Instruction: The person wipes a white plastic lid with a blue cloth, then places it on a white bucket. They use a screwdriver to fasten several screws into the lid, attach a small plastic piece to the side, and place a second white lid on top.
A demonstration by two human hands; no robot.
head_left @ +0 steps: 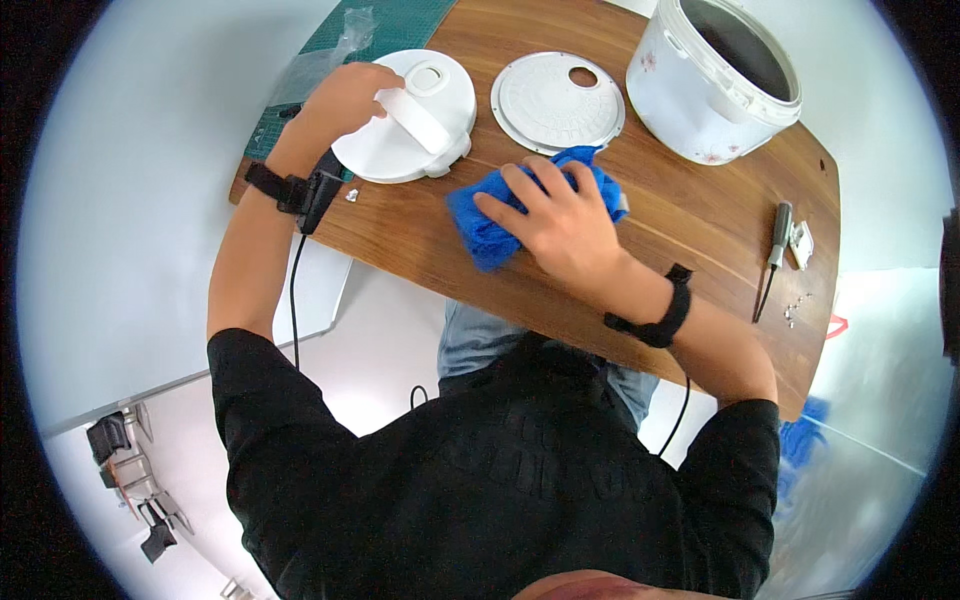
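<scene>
A round white lid with a raised strap handle lies at the left of the wooden table. My left hand is closed at the upper end of that handle, its fingertips partly hidden. A bunched blue cloth lies on the table near the front edge, under my right hand, whose fingers curl over it and grip it. Behind the cloth rests a flat white disc with a round hole near its far edge. I wear a black strap on each wrist.
A white pot with a floral print and dark interior stands at the back right. A dark-handled screwdriver, a small white part and several screws lie at the right. A green cutting mat with clear plastic is at the back left.
</scene>
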